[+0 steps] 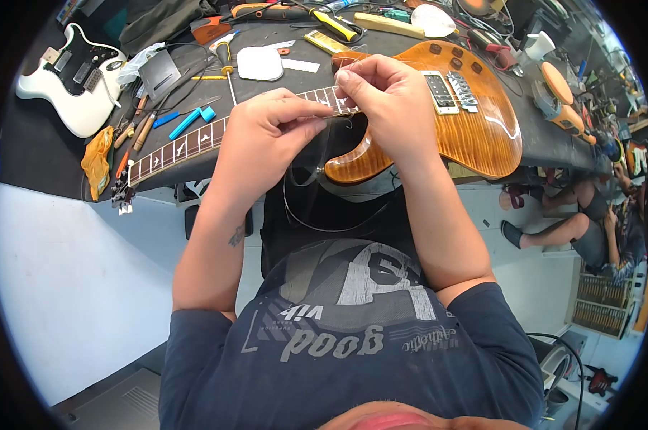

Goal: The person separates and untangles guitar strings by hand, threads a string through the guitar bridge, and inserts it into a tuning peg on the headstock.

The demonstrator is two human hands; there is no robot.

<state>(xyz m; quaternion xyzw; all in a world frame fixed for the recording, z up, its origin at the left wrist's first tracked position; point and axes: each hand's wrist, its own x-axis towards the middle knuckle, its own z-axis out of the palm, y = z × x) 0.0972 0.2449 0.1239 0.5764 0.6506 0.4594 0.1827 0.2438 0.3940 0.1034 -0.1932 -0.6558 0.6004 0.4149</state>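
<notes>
The amber guitar (pixel 482 122) lies across the bench (pixel 216 154), its body beneath and to the right of the right hand (pixel 392 97), its neck (pixel 188 147) running left and nearer, under the left hand (pixel 274 132). The right hand pinches a thin wire (pixel 324 230), thumb against curled fingers, above the place where neck meets body. The left hand is just beside it on the left, over the upper frets, thumb and forefinger drawn narrowly together; whether the wire sits between them I cannot tell. A slack loop of the wire hangs on the near side of the neck, between the forearms.

Two guitars are on the bench: the amber one and a white one (pixel 34 86) at far left, with a black plate. Four dark knobs show on the amber body, whose glossy wood is striped and ends in two curved horns. The dark fretboard carries pale bird-like inlays, and metal tuners (pixel 125 209) sit at its left end.

Beyond the left hand lie one rounded white square (pixel 260 64) and one flat white strip (pixel 300 65). To the left are blue plastic pieces (pixel 186 125) and one crumpled orange pouch (pixel 96 161). A yellow-and-black cutter (pixel 336 26) lies at the far side.
</notes>
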